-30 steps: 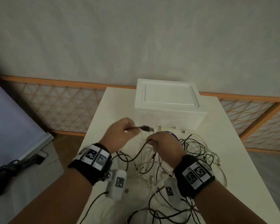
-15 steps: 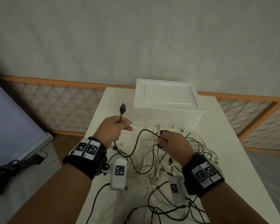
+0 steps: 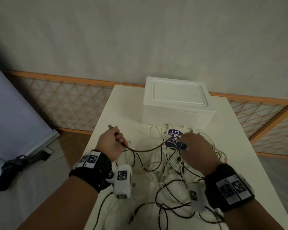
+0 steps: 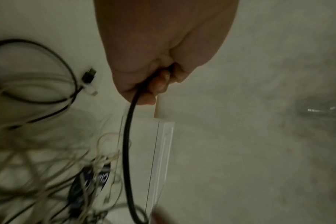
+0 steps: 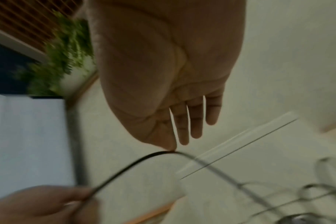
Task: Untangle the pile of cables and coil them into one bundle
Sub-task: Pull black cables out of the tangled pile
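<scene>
A tangle of black and white cables (image 3: pixel 170 171) lies on the white table (image 3: pixel 239 146). My left hand (image 3: pixel 119 138) grips one black cable (image 3: pixel 148 149) in a fist, and its plug (image 3: pixel 109 126) sticks out past the knuckles. In the left wrist view the black cable (image 4: pixel 126 144) drops from my curled left hand (image 4: pixel 157 84) toward the cable tangle (image 4: pixel 48 166). My right hand (image 3: pixel 181 138) hovers over the tangle. In the right wrist view my right hand (image 5: pixel 173 145) pinches the same black cable (image 5: pixel 134 163) at thumb and forefinger tips, the other fingers straight.
A white foam box (image 3: pixel 176 103) with its lid on stands at the back of the table. A round purple disc (image 3: pixel 175 140) lies under the cables just before it. An orange lattice rail (image 3: pixel 65 103) runs behind, and the floor drops off on the left.
My left hand has dropped a little and the plug now tilts left instead of pointing up. My right hand has moved right, so a longer stretch of black cable spans the hands.
</scene>
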A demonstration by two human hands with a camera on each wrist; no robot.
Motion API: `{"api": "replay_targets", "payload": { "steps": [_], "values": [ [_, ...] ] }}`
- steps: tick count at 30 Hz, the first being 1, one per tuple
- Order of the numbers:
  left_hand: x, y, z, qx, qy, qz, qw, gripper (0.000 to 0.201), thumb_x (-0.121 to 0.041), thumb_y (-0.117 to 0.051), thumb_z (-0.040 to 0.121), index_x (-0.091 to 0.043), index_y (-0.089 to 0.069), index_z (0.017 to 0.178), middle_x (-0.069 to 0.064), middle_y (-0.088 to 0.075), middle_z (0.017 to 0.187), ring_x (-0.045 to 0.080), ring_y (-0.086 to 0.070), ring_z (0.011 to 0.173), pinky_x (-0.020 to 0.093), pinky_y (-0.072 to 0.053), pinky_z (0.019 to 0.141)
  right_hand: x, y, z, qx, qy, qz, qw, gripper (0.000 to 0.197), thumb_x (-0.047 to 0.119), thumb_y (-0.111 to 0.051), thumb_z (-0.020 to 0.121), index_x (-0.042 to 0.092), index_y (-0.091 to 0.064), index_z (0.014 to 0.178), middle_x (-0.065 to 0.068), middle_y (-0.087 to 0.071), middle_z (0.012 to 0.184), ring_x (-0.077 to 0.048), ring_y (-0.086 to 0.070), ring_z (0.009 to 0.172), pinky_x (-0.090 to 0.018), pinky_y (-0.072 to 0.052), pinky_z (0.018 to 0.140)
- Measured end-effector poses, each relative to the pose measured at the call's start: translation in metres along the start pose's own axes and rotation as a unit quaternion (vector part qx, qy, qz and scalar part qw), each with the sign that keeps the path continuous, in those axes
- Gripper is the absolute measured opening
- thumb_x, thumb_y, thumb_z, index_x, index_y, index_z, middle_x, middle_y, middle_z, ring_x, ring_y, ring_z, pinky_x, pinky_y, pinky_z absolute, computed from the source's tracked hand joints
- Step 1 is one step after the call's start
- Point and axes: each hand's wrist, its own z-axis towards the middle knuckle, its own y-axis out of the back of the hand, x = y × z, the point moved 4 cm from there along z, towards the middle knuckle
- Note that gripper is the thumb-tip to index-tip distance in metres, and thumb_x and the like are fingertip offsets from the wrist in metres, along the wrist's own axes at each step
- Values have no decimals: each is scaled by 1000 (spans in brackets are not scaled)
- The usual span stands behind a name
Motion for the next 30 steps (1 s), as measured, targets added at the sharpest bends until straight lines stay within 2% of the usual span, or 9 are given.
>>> {"api": "replay_targets", "payload": {
  "steps": [4,6,9,13,16,18,21,27,30],
  "values": [
    [35,-14,-26,61,19,-9,998,26,-14,-41,97,-16,-39,72,0,-37,58,15,-36,49,28,-38,52,93,-34,12,143,103,73,982,56,41,-53,88,22,-39,139,2,-54,134,-18,-48,126,-46,-21,114],
    [33,-2,-32,55,-6,-17,998,26,-18,-39,101,-16,-41,75,1,-41,60,15,-40,51,28,-41,51,106,-62,12,207,127,19,970,43,51,-44,92,22,-49,123,1,-66,114,-20,-58,111,-52,-20,111],
    [30,34,-41,10,-28,-26,999,31,-28,-34,104,-17,-42,77,0,-41,58,13,-41,47,31,-48,58,105,-70,3,205,181,-67,959,51,59,-25,95,20,-56,86,0,-68,88,-21,-62,87,-41,-29,106],
    [44,75,-54,-74,-41,-32,996,32,-30,-35,104,-17,-41,76,-2,-32,53,10,-32,41,25,-45,46,109,-68,-16,201,225,-109,947,74,70,0,86,21,-56,83,2,-63,79,-18,-58,76,-34,-36,89],
    [41,112,-59,-126,-32,-37,991,32,-26,-40,103,-18,-40,72,-4,-31,47,9,-27,36,20,-31,39,90,-72,-13,268,150,-97,947,56,58,-20,96,14,-53,84,-3,-57,85,-22,-55,85,-31,-38,72],
    [44,136,-66,-138,-3,-46,989,31,-23,-41,103,-17,-40,72,-5,-31,45,8,-26,33,17,-25,36,85,-80,-16,336,165,-133,918,34,40,-42,98,9,-55,97,-10,-59,100,-26,-55,100,-31,-37,75],
    [61,150,-78,-139,38,-9,990,29,-15,-43,101,-18,-36,73,-4,-30,46,8,-25,33,16,-22,35,103,-105,-37,405,246,-167,864,39,29,-59,91,5,-51,120,-14,-54,120,-31,-52,110,-37,-43,85],
    [88,151,-76,-147,67,-2,987,23,-6,-44,95,-16,-35,77,1,-39,55,8,-28,34,20,-22,34,136,-172,-75,378,405,-159,817,32,24,-52,92,13,-55,122,-17,-48,119,-37,-50,103,-38,-32,69],
    [89,145,-73,-143,69,16,987,21,-6,-47,95,-15,-38,79,3,-44,58,8,-30,35,18,-24,35,125,-178,-63,352,386,-176,834,25,23,-49,94,9,-59,113,-15,-56,112,-35,-55,101,-37,-33,70]
  ]
}}
